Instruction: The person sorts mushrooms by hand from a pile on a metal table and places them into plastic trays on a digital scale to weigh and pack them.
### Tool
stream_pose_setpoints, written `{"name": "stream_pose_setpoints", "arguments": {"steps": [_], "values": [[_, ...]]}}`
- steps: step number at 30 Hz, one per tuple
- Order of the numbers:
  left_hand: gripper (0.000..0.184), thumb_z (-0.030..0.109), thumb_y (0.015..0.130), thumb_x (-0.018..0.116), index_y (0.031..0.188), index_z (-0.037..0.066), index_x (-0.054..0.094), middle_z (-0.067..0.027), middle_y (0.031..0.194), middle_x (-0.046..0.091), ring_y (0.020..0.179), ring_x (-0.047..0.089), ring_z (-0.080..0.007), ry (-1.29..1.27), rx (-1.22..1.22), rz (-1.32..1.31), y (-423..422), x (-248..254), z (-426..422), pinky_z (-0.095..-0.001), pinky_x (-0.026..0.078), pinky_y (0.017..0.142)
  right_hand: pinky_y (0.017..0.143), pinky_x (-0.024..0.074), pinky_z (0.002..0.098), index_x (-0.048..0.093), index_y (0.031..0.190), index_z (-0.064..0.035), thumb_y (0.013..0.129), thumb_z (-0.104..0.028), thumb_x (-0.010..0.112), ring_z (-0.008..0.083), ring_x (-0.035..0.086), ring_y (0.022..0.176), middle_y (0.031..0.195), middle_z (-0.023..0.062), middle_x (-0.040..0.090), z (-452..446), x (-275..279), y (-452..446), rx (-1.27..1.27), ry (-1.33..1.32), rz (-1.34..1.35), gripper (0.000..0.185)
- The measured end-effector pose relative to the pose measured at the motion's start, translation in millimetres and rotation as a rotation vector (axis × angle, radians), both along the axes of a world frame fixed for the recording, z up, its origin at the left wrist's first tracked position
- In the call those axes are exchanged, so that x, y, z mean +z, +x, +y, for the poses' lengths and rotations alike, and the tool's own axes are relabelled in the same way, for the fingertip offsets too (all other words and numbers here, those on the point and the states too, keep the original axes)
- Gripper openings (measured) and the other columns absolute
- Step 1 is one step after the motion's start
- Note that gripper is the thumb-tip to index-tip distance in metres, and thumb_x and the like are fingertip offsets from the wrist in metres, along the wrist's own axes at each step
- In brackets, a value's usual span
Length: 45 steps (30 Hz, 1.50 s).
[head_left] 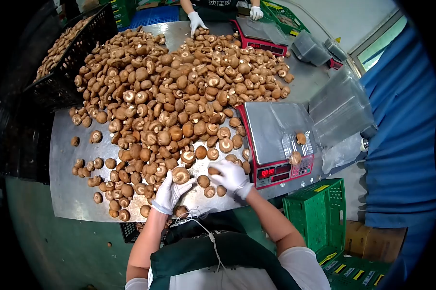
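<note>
My left hand point(167, 194), in a white glove, holds a shiitake mushroom point(181, 175) with its pale underside and stem facing up. To its right my right hand point(232, 178), also gloved, has its fingers closed around a brown mushroom point(213, 170), partly covered by the fingers. Loose mushrooms point(203, 181) lie on the metal table between and below the hands. Beyond them spreads a large heap of mushrooms point(165, 87). A red-framed scale point(271, 140) stands right of my right hand, its display lit. A clear plastic tray point(291, 145) rests on it with two mushrooms.
Clear plastic containers point(341, 106) are stacked right of the scale. Across the metal table point(73, 198), a person's gloved hand point(196, 22) touches the heap near a second scale point(261, 36). A black crate of mushrooms point(75, 53) stands left; a green crate point(317, 217) sits lower right.
</note>
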<state>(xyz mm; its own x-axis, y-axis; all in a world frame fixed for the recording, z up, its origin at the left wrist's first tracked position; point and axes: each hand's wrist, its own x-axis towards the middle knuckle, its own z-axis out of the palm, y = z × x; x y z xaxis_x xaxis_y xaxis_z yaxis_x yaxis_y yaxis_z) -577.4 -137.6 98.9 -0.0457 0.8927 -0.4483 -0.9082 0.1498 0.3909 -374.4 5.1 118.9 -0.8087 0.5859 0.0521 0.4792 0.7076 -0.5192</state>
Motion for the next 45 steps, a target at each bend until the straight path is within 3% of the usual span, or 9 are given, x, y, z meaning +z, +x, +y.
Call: {"name": "stream_pose_setpoints", "arguments": {"steps": [3,8,15,19,27,28,33,38,45], "values": [[0.042,0.033,0.100,0.042,0.130,0.004,0.046,-0.0136,0.123,0.055,0.106,0.060,-0.0296,-0.054,0.036,0.414,3.3,17.1,-9.0,-0.0343,0.050,0.089,0.075,0.0494,0.0265,0.055,0.118,-0.0023,0.091,-0.016,0.056,0.0105,0.060,0.086,0.096,0.0040,0.064,18.8,25.8,20.3,-0.347,-0.954,0.359,0.031],[0.032,0.022,0.076,0.067,0.105,0.009,0.062,-0.0167,0.124,0.052,0.121,0.045,-0.0362,0.178,-0.408,2.294,9.3,9.5,-15.9,-0.0465,0.035,0.102,0.074,0.0512,0.0366,0.059,0.113,-0.0104,0.083,-0.012,0.060,0.0279,0.061,0.090,0.105,0.0152,0.061,19.3,41.8,23.3,-0.257,-0.008,0.299,0.030],[0.036,0.034,0.078,0.068,0.103,0.008,0.066,-0.0125,0.120,0.057,0.121,0.046,-0.0331,0.200,-0.370,2.254,18.5,4.2,-3.2,-0.0477,0.032,0.103,0.075,0.0495,0.0407,0.066,0.090,-0.0098,0.067,-0.037,0.074,0.0298,0.051,0.098,0.112,0.0095,0.053,8.5,7.7,-7.6,0.142,0.284,-0.495,0.037],[0.033,0.029,0.079,0.068,0.103,0.008,0.066,-0.0126,0.115,0.060,0.114,0.051,-0.0315,0.244,-0.271,2.227,21.6,15.9,-0.7,-0.0432,0.037,0.099,0.076,0.0501,0.0392,0.068,0.088,-0.0102,0.075,-0.037,0.069,0.0301,0.056,0.094,0.103,0.0099,0.060,18.9,7.4,-0.9,0.082,0.083,-0.043,0.030],[0.052,0.012,0.076,0.071,0.125,0.005,0.055,-0.0164,0.115,0.060,0.108,0.056,-0.0324,0.150,-0.021,1.626,39.3,47.8,-2.2,-0.0378,0.045,0.093,0.051,0.0485,0.0222,0.047,0.129,-0.0019,0.098,-0.051,0.036,0.0172,0.065,0.074,0.105,0.0123,0.064,-18.7,8.9,-14.3,-0.605,-1.970,0.607,0.059],[0.056,0.013,0.076,0.072,0.129,0.005,0.053,-0.0172,0.118,0.058,0.110,0.055,-0.0318,0.184,0.001,1.572,40.9,51.9,-2.4,-0.0373,0.044,0.094,0.064,0.0545,0.0243,0.047,0.129,-0.0016,0.098,-0.050,0.034,0.0192,0.065,0.096,0.112,0.0122,0.062,-18.4,-35.9,-1.1,0.037,-2.130,0.682,0.059],[0.055,0.012,0.078,0.071,0.129,0.002,0.052,-0.0161,0.124,0.056,0.112,0.056,-0.0258,0.103,-0.014,1.377,36.8,44.6,-14.8,-0.0328,0.043,0.096,0.059,0.0468,0.0213,0.048,0.129,-0.0015,0.100,-0.052,0.028,0.0076,0.056,0.068,0.101,0.0068,0.062,-60.7,15.4,-35.3,-0.330,-1.717,0.530,0.062],[0.048,0.007,0.084,0.061,0.129,0.001,0.048,-0.0115,0.127,0.050,0.117,0.050,-0.0209,0.003,0.234,1.209,1.6,51.9,-61.4,-0.0340,0.038,0.102,0.090,0.0450,0.0294,0.062,0.107,-0.0026,0.092,-0.006,0.046,0.0189,0.059,0.100,0.105,0.0078,0.063,-3.7,71.9,29.0,-0.113,-0.171,0.215,0.022],[0.039,0.008,0.092,0.054,0.128,-0.002,0.045,-0.0115,0.125,0.051,0.116,0.049,-0.0201,-0.362,0.644,1.165,-53.3,30.0,-161.3,-0.0334,0.036,0.102,0.087,0.0467,0.0343,0.064,0.105,-0.0034,0.090,-0.012,0.054,0.0265,0.062,0.097,0.104,0.0126,0.065,109.7,100.9,135.5,-0.685,0.441,0.270,0.020]]}}
